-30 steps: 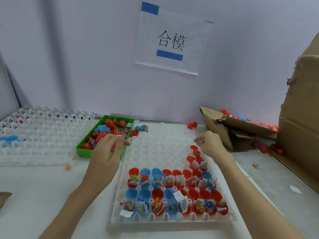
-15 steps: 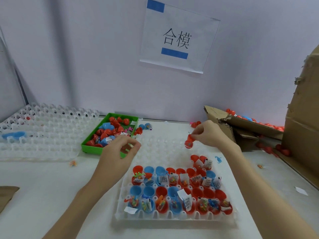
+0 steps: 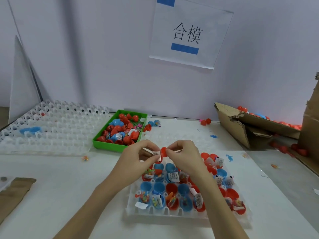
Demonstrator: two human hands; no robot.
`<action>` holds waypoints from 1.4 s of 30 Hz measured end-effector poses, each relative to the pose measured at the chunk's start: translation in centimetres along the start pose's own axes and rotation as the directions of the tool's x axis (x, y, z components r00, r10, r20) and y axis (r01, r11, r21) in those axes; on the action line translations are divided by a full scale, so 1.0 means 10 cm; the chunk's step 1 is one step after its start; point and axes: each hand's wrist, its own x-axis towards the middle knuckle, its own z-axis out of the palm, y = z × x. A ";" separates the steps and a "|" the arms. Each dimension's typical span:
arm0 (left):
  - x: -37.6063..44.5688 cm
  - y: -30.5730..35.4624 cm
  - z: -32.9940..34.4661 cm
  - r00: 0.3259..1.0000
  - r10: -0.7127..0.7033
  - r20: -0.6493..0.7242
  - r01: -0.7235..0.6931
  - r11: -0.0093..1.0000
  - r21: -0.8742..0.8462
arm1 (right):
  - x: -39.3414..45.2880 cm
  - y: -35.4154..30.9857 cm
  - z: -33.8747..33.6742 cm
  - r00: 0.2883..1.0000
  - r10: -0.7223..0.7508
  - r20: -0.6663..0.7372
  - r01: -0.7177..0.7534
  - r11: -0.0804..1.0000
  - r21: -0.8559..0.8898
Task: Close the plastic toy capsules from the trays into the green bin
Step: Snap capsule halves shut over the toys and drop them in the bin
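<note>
Both hands [image 3: 138,157] met above white table [image 3: 51,178].

A red capsule [image 3: 163,151] with a white printed slip is shown between the hands. Red and blue capsule halves [image 3: 174,192] are seated in a translucent white tray [image 3: 165,212]. Red and blue capsules are held in a bright green bin [image 3: 110,145]. A white sign [image 3: 189,33] is marked with black characters and blue bars. Brown cardboard [image 3: 241,128] is shown, with what appear to be mostly red capsules.
</note>
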 end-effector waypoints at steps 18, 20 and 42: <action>0.05 0.03 -0.07 0.970 -0.216 -0.109 0.157 0.904 -0.398 | -0.19 -0.04 0.03 0.950 -0.312 -0.032 0.306 0.901 0.308; 0.04 0.04 -0.07 0.966 -0.215 -0.142 0.144 0.908 -0.394 | -0.19 -0.05 0.06 0.952 -0.293 -0.088 0.305 0.894 0.327; 0.00 0.10 0.03 0.946 -0.056 -0.319 -0.044 0.953 -0.299 | -0.23 -0.07 0.19 0.933 -0.296 -0.205 0.353 0.860 0.368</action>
